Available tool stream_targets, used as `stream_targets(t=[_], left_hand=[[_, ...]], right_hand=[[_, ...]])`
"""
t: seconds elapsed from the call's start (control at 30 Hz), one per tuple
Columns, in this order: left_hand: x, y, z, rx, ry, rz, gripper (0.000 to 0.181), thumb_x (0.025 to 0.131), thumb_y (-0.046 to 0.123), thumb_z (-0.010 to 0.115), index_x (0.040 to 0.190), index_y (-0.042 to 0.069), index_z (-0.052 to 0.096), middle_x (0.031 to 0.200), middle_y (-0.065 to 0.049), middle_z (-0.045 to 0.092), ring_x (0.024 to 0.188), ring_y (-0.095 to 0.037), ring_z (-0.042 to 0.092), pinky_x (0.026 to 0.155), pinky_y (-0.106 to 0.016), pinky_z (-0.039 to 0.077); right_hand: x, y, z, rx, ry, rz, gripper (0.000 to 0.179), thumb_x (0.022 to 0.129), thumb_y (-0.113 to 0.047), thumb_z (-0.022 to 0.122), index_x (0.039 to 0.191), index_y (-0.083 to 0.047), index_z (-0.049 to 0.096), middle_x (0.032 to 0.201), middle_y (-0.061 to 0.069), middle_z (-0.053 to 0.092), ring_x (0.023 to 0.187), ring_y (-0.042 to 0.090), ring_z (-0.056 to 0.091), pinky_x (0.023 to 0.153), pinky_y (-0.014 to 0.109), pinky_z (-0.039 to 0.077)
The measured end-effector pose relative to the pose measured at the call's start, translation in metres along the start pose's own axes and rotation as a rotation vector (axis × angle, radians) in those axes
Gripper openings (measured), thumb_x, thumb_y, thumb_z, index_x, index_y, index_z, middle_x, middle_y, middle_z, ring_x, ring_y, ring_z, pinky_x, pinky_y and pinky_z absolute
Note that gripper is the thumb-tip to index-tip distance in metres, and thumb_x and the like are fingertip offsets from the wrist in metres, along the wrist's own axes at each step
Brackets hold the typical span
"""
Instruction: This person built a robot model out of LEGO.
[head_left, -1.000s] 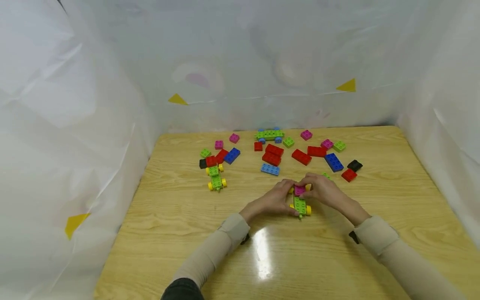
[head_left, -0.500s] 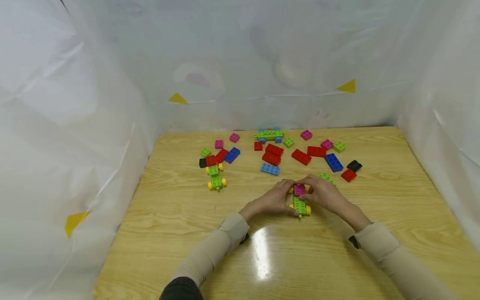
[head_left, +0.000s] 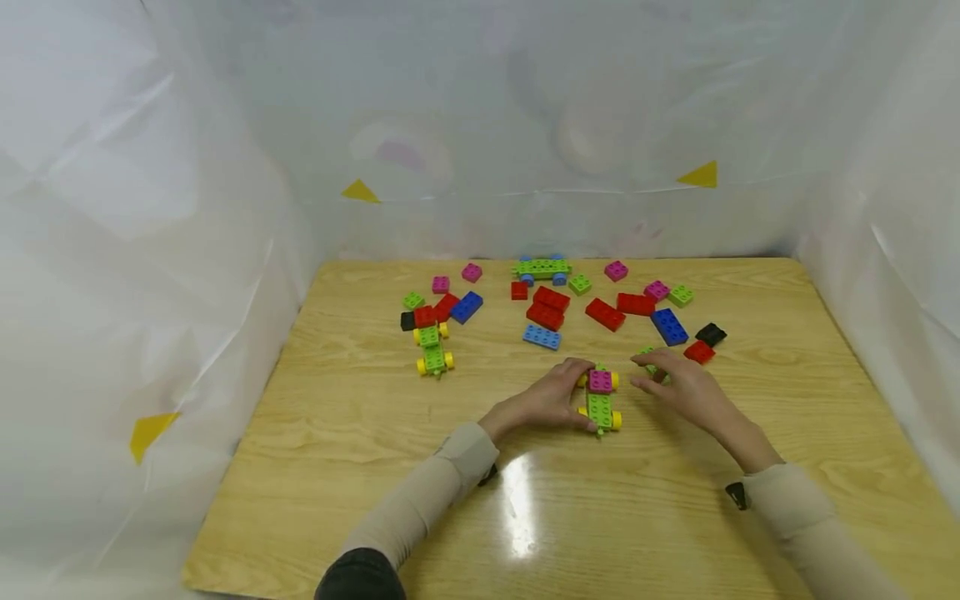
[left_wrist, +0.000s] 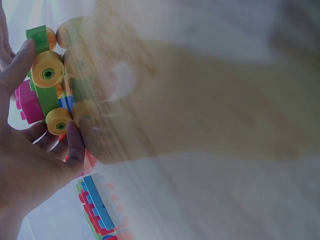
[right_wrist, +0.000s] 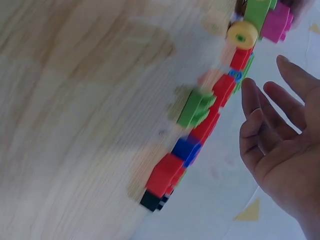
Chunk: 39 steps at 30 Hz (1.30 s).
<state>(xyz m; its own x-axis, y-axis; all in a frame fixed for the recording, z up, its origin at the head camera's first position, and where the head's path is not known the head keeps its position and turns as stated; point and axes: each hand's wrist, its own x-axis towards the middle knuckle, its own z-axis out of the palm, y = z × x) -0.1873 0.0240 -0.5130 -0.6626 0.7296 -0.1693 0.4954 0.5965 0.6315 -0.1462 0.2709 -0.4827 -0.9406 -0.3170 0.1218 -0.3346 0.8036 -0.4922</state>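
Observation:
My left hand (head_left: 543, 400) grips a green toy car base (head_left: 599, 408) with yellow wheels, thumb at its near end and fingers at its far end. A magenta brick (head_left: 600, 381) sits on the base's far half; in the left wrist view its studs (left_wrist: 19, 99) face away from the wheels. Apart from the car, my right hand (head_left: 690, 393) hovers to its right, holding nothing, its fingers loosely bent. Partly hidden behind that hand is a green brick (head_left: 649, 358), which shows fully in the right wrist view as a green block (right_wrist: 194, 107).
A second green base with yellow wheels (head_left: 434, 358) stands to the left. At the back is a green base with blue wheels (head_left: 543, 268). Loose bricks lie between, among them a light blue brick (head_left: 542, 337), a dark blue brick (head_left: 669, 327) and a black piece (head_left: 710, 335).
My right hand has let go of the magenta brick and moved right, toward the green brick. The magenta brick stays on the base, and my left hand keeps its hold.

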Motion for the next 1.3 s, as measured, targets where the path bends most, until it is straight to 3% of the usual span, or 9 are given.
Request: stream_targets(t=[0.23,0.53,0.8,1.07,1.3], left_hand=[[0.000,-0.001,-0.002,0.009,-0.003,-0.004,0.099,0.076,0.047,0.079,0.151,0.014,0.023,0.152,-0.003,0.029,0.140,-0.015,0.029,0.110,-0.026,0.028],[-0.001,-0.001,0.000,-0.022,-0.010,-0.009,0.098,0.076,0.045,0.080,0.151,0.015,0.025,0.150,-0.002,0.031,0.138,-0.015,0.031,0.110,-0.027,0.030],[-0.001,-0.001,0.000,-0.026,-0.002,-0.003,0.097,0.076,0.045,0.080,0.151,0.015,0.025,0.149,-0.002,0.031,0.138,-0.015,0.032,0.109,-0.027,0.030],[-0.001,-0.001,-0.001,-0.028,-0.003,-0.005,0.097,0.076,0.045,0.080,0.150,0.015,0.025,0.149,-0.001,0.031,0.138,-0.014,0.031,0.109,-0.027,0.030],[0.001,-0.001,-0.001,-0.022,-0.004,0.011,0.097,0.076,0.046,0.080,0.150,0.015,0.026,0.149,-0.001,0.032,0.137,-0.014,0.032,0.109,-0.027,0.030]], right_hand=[[-0.008,0.020,-0.013,-0.011,0.044,0.009,0.035,0.088,-0.012,0.071,0.119,0.001,0.063,0.114,0.019,0.064,0.083,0.027,0.063,0.067,0.045,0.051],[-0.009,0.035,-0.015,0.024,-0.049,-0.031,0.043,0.082,0.010,0.068,0.124,0.005,0.058,0.118,0.027,0.060,0.094,0.039,0.063,0.076,0.055,0.051],[0.005,0.048,-0.018,-0.012,-0.132,-0.157,0.067,0.071,0.024,0.064,0.133,0.008,0.049,0.130,0.029,0.052,0.108,0.046,0.056,0.083,0.059,0.047],[0.022,0.046,-0.019,-0.027,-0.300,-0.089,0.074,0.073,0.022,0.066,0.141,0.006,0.042,0.142,0.030,0.040,0.126,0.051,0.038,0.094,0.063,0.039],[0.028,0.043,-0.017,-0.014,-0.333,-0.014,0.070,0.077,0.007,0.074,0.140,0.005,0.044,0.138,0.032,0.043,0.125,0.052,0.040,0.095,0.063,0.039]])
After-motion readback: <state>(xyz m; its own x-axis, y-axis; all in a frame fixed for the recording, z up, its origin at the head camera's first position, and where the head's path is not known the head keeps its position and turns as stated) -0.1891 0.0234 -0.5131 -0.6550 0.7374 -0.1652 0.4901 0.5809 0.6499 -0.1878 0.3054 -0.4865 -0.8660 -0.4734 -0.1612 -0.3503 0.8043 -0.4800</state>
